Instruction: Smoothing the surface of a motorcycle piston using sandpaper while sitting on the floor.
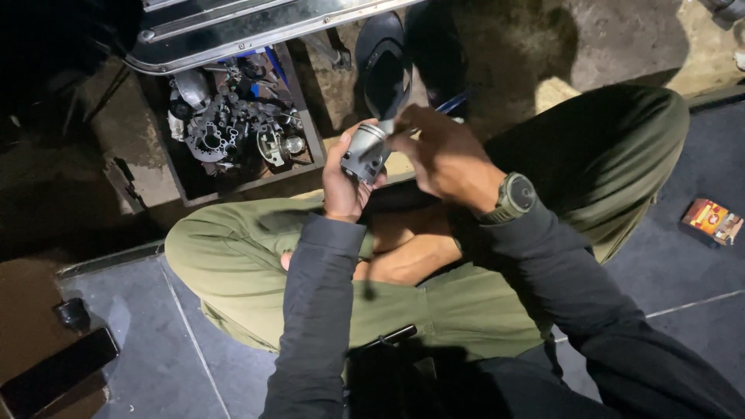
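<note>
Grey metal is what both hands are working on: a short cylindrical part (pixel 365 151), a little above the centre of the frame, is sitting in the left hand (pixel 344 182). That hand is cupping it from below and from the left, thumb and fingers wrapping round its barrel, so the grasp is firm. The cylinder's long axis is tilting from lower left to upper right, with its darker open end facing down toward the palm and its paler end pointing up toward the right hand (pixel 442 155).

The right hand is lying just to the right of the part and slightly above it, fingers curling inward and pinching at the upper end; whether they are holding a small tool or only the rim, I cannot tell, since the fingertips are blurring. So the part is lying between the two hands, touching both, with the left carrying its weight and the right reaching its top from the right side. A dark wristwatch (pixel 514 198) is showing on the right wrist.

Beyond the hands, in the upper left of the frame, a shallow tray (pixel 314 147) is holding a heap of metal engine parts (pixel 233 124), well apart from the cylinder. A small orange box (pixel 712 221) is resting at the right edge.
</note>
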